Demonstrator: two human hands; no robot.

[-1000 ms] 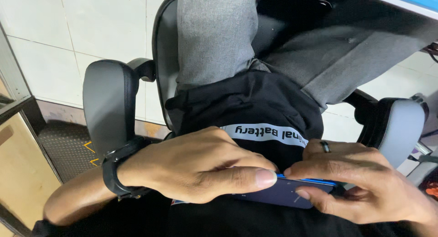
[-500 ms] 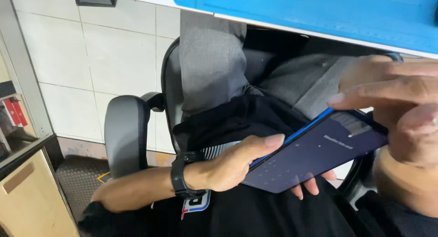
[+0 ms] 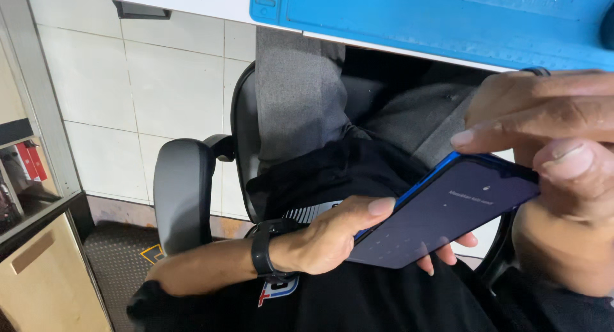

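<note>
Item: smartphone [image 3: 441,217], dark screen lit, blue edge, held tilted above the lap, below the front edge of the surface [image 3: 192,6].
Left hand [image 3: 332,239]: closed around the phone's lower end; thumb laid along the near long edge, fingertips showing beneath the far side. A black wristband [image 3: 260,249] is worn on this wrist.
Right hand [image 3: 543,153]: closed on the phone's upper end; index finger laid over the top corner, thumb pressed at the upper right edge of the screen. A ring is seen on 1 finger.
Step in hand: judged to be the handling of a lit keypad screen, the phone steadied by 2 hands.
Next move calls for: judged, a steady left-hand grip and 1 thumb freed to reach the faint keys on the lower half of the screen.
Surroundings: blue mat [image 3: 448,19] on the surface, at its front edge; grey office chair [image 3: 185,191] with 1 armrest shown; tiled wall behind.
Hidden or unclear: phone's back and its right edge covered by the right hand; keypad marks too faint to be told apart; right wrist cut off by the frame; the chair's second armrest not made out.
</note>
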